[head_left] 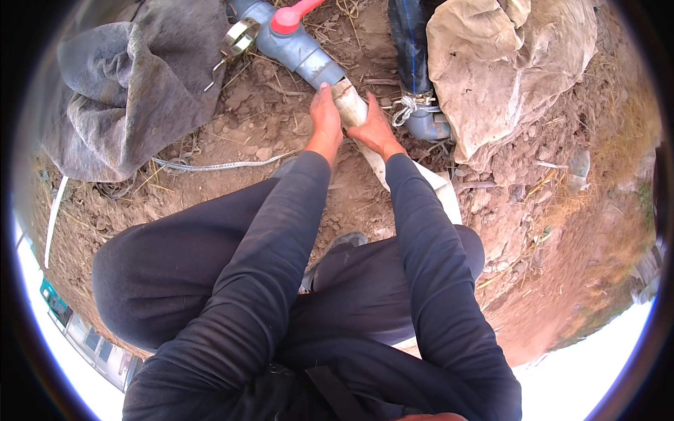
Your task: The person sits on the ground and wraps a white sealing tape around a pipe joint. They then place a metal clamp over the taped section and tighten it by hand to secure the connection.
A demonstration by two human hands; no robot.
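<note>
Both of my hands are on a pale, dirt-stained flat hose (349,104), one on each side near its upper end. My left hand (325,125) presses against its left side, fingertips close to the rim of a grey plastic pipe (314,65). My right hand (378,131) grips the right side, a little lower. The hose end meets the pipe mouth; whether it sits inside or over the rim I cannot tell. A red valve handle (286,21) tops the pipe. Beside it is a shiny metal hose clamp (241,36) with a bent rod. Below my hands the hose passes under my right forearm.
A grey cloth (133,91) lies at the left, a beige sack (509,77) at the right. Between pipe and sack, a black hose (410,52) is tied with cord to a grey elbow (427,126). A thin rope (225,167) crosses the dry, cloddy soil.
</note>
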